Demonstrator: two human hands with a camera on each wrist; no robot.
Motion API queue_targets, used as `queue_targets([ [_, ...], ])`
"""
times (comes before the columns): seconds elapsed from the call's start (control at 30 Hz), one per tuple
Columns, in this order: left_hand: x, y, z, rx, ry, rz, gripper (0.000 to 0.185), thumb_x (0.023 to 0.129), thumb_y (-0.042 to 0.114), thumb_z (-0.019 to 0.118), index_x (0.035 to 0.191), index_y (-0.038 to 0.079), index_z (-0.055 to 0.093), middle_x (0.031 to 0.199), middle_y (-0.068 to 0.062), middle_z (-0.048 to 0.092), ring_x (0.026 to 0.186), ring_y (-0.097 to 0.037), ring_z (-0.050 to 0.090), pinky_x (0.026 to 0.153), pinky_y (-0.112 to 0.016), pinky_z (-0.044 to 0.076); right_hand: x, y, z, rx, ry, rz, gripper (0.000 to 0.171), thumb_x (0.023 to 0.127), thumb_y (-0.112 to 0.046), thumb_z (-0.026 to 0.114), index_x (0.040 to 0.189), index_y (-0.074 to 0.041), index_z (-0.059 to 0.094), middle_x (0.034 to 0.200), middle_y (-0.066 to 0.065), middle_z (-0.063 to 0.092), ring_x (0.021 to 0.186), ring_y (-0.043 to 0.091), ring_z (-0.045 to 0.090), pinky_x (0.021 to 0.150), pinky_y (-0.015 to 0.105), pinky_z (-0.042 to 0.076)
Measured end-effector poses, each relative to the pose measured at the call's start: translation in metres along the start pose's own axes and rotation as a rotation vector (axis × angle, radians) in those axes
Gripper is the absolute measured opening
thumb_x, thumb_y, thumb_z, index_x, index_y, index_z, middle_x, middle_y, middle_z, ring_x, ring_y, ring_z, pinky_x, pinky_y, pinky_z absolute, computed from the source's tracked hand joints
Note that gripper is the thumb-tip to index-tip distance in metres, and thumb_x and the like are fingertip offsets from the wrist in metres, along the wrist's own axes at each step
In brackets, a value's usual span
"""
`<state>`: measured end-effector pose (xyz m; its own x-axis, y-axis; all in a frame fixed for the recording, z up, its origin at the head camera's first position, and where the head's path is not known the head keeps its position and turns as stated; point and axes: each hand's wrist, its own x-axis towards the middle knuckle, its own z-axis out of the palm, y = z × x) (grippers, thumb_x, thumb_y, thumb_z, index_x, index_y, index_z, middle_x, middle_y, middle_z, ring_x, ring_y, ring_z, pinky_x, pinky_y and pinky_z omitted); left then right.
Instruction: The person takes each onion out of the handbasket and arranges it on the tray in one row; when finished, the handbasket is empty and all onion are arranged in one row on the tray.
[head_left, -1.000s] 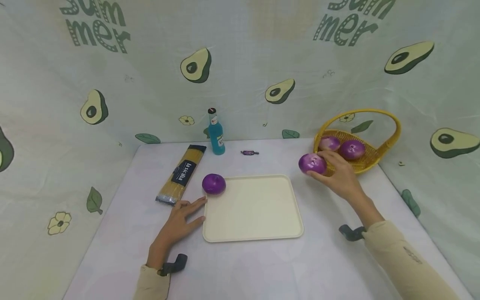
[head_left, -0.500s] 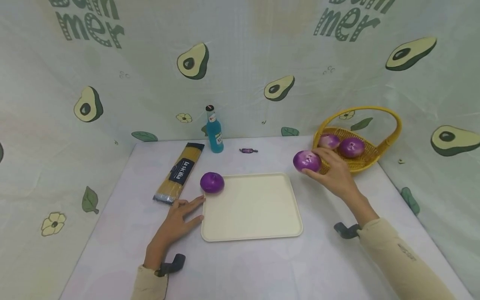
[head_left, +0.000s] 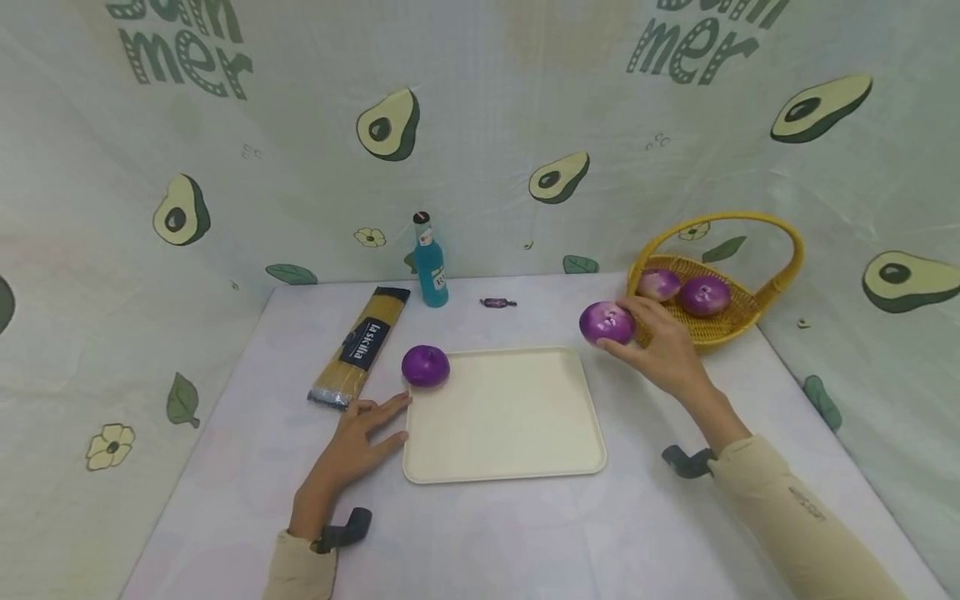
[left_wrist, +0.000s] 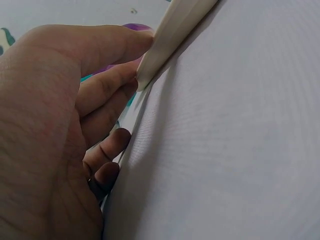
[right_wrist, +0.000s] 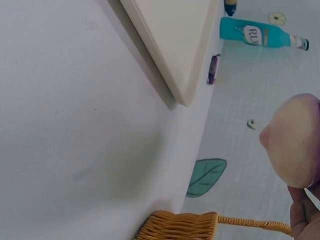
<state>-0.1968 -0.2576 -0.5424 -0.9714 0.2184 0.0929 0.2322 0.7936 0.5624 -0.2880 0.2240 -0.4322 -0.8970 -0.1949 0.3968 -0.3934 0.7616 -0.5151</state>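
My right hand (head_left: 662, 348) holds a purple onion (head_left: 606, 323) between thumb and fingers, in front of the yellow wicker basket (head_left: 723, 337). The right wrist view shows this onion's pale, pointed underside (right_wrist: 292, 142) raised above the table. Two more onions lie in the basket, one purple (head_left: 705, 296) and one paler (head_left: 659, 284). Another purple onion (head_left: 425, 367) sits at the far left corner of the cream tray (head_left: 504, 417). My left hand (head_left: 358, 446) touches the tray's left edge with extended thumb and fingertips; its two outer fingers bend near the tabletop in the left wrist view.
A pack of spaghetti (head_left: 360, 348) lies left of the tray. Behind stand a blue bottle (head_left: 431, 271) and, to its right, a small wrapped candy (head_left: 498, 303). The basket's tall handle (head_left: 720, 215) arches up. A patterned cloth (head_left: 480, 108) hangs along the table's back edge.
My right hand has carried the onion a little to the left, away from the basket. My left hand stays at the tray's edge. The head view has shifted slightly.
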Motion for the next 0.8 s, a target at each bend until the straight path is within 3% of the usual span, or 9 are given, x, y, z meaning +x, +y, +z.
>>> queue_targets([
  [0.57,-0.001,0.003,0.001,-0.011,0.019,0.02,0.057,0.093,0.054,0.064,0.147,0.038,0.051,0.149,0.019,0.047,0.112,-0.015,0.038,0.095,-0.05,0.039,0.003,-0.01,0.013,0.029,-0.033,-0.019,0.068,0.081,-0.033,0.085,0.137,-0.007,0.057,0.143,0.017,0.052,0.132,0.039,0.045,0.103,0.059,0.041],
  [0.8,-0.001,0.001,0.0,-0.016,0.007,-0.004,0.058,0.093,0.055,0.063,0.147,0.04,0.049,0.149,0.021,0.046,0.113,-0.015,0.037,0.097,-0.05,0.038,0.004,-0.012,0.018,0.05,-0.019,-0.048,0.068,0.079,-0.032,0.087,0.136,-0.007,0.058,0.141,0.016,0.054,0.131,0.039,0.046,0.104,0.059,0.039],
])
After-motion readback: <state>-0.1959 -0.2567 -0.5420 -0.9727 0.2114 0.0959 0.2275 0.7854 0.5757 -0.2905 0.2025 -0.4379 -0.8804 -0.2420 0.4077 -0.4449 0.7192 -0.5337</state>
